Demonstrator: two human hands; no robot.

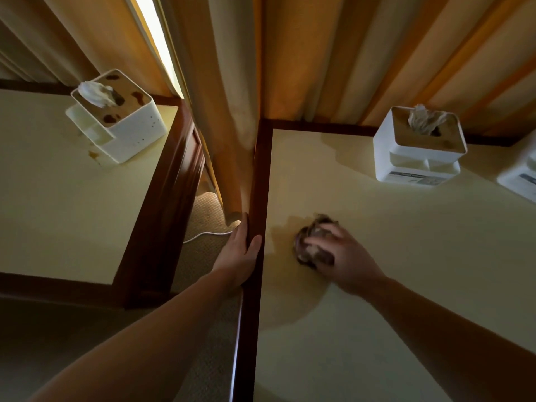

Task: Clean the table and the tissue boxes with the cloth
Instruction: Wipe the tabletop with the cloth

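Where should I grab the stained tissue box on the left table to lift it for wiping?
Probably grip the stained tissue box by its plain white side walls, coming from above. Its brown-blotched top carries the tissue, and a low tray juts out in front, so both are poor holds.

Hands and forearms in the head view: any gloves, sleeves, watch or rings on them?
Neither. The left hand and right hand are bare, with no gloves, and both forearms are uncovered as far as the frame shows. No watch, bracelet or ring is visible.
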